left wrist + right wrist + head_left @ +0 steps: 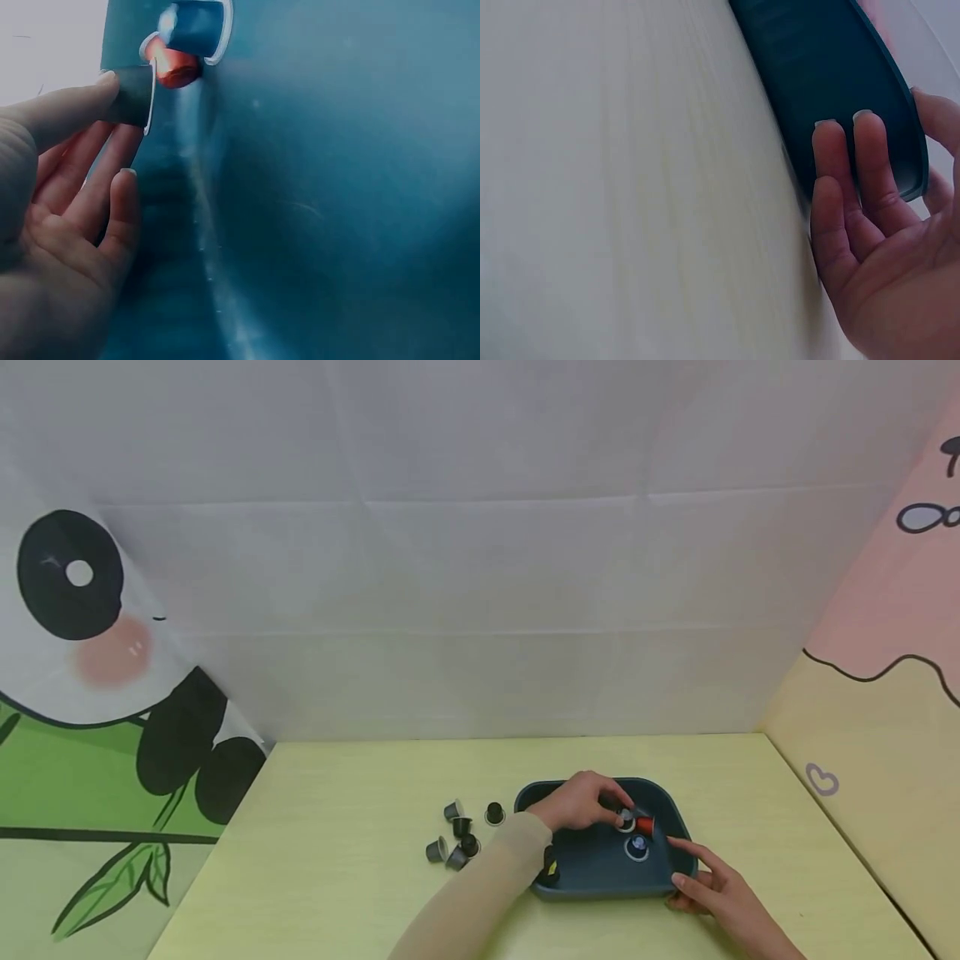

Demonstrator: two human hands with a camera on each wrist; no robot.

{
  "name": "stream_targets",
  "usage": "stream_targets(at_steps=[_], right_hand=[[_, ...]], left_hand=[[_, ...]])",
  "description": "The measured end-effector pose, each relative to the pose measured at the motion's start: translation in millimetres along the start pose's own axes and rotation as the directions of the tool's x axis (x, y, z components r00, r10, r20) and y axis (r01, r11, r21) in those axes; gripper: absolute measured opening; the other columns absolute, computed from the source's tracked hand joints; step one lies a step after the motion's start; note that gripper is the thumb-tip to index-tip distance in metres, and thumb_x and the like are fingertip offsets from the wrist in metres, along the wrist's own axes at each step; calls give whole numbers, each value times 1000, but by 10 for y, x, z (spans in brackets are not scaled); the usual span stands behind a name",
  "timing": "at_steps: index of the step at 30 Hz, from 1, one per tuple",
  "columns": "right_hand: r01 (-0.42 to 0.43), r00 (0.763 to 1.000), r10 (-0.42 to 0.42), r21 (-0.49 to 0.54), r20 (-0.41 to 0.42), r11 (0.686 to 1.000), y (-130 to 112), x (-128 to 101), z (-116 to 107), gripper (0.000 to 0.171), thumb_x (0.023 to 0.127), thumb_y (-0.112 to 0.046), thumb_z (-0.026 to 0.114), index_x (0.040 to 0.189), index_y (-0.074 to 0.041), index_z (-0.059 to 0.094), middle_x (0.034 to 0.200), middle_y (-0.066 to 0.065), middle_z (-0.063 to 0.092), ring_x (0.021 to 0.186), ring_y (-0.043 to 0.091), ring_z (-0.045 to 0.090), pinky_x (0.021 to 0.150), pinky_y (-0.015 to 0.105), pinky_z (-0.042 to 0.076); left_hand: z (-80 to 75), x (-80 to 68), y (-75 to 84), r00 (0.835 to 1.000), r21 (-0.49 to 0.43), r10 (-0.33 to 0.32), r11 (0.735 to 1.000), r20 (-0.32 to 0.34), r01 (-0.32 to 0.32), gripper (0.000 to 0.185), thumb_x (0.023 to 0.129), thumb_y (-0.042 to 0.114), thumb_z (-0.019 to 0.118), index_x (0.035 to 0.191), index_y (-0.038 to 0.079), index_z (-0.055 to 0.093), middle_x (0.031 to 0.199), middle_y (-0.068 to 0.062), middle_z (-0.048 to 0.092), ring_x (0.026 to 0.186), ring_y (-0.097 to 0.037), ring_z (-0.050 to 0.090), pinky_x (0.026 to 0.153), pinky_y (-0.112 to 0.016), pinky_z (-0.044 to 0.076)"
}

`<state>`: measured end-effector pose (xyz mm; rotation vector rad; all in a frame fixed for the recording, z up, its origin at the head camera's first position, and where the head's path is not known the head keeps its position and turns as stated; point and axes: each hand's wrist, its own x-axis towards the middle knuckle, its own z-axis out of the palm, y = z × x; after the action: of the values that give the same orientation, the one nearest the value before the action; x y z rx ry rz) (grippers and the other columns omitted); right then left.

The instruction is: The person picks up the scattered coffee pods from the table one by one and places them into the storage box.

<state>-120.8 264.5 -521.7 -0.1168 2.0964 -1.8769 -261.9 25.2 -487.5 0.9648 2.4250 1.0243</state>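
grey capsule [133, 96] sits pinched in the grip of the left hand [577, 802], low over the dark tray [592, 868], touching a red capsule [645, 825] beside a blue one [637, 846]. right hand [712, 885] lies with straight fingers [874, 161] against the tray's outer wall, likely steadying it. six dark capsules [459, 839] wait on the surface [337, 860] left of the tray.

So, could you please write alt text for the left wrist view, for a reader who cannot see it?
The left hand pinches a small grey capsule at its fingertips over a dark teal tray. Just beyond it in the tray lie a red capsule and a blue capsule, close together.
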Motion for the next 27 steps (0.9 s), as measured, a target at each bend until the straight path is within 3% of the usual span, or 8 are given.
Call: stream_targets(at_steps=[4,10,27], right_hand=[[6,1000,-6,9,4,1000,14,2,-6,43,103,-15,56,122,-54,53,89,21,69,80,21,70,79,28,56],[10,1000,-11,31,15,999,29,10,-13,45,104,-14,54,122,-55,53,90,19,70,80,19,71,79,29,56],[18,999,-19,48,28,999,52,5,-15,45,104,-14,54,123,-55,54,91,20,70,80,19,70,80,29,56]], left_hand=[[31,17,-10,1000,37,-17,999,24,16,26,86,13,79,111,21,76,104,15,70,95,1,59,80,-17,46],[69,24,-30,998,11,-43,999,45,43,26,86,10,79,110,21,76,98,14,71,88,2,61,73,-16,48],[65,10,-46,999,-47,13,999,42,-11,30,87,7,78,115,17,73,102,13,70,92,4,61,76,-15,49]])
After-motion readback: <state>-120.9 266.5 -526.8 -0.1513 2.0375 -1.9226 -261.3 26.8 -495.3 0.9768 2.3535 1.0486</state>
